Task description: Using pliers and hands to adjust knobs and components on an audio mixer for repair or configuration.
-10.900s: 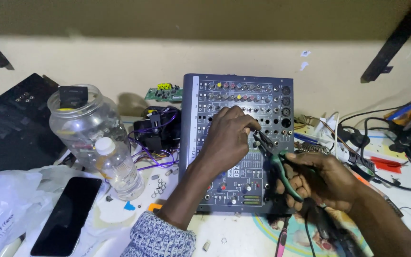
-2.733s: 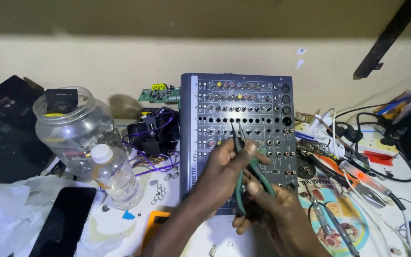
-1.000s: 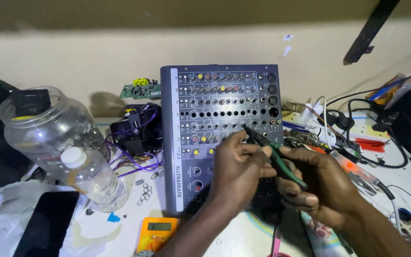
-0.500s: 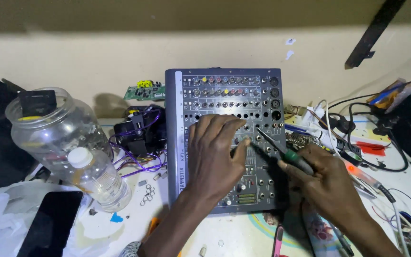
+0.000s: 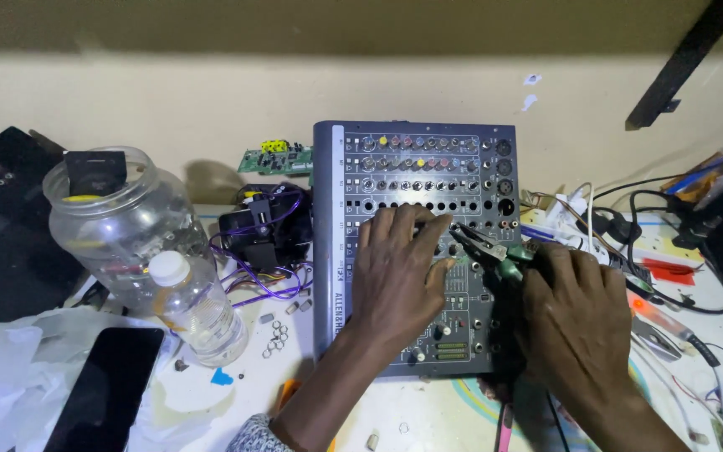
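- The left hand (image 5: 395,272) was laid flat, fingers spread open, on the grey audio mixer (image 5: 416,251), which lay on the cluttered table (image 5: 311,402).
- Green-handled pliers (image 5: 495,251) were gripped in the closed right hand (image 5: 575,314), tips over the mixer's knobs.
- A clear plastic jar (image 5: 119,222), with small parts inside, was seen well to the left.
- A small capped bottle (image 5: 198,305) was seen just beside the jar.

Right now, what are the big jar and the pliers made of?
The big jar looks like clear plastic: see-through, softly glossy walls, though glass is possible. The pliers in the right hand show dull grey metal tips and green handles, probably rubbery plastic.
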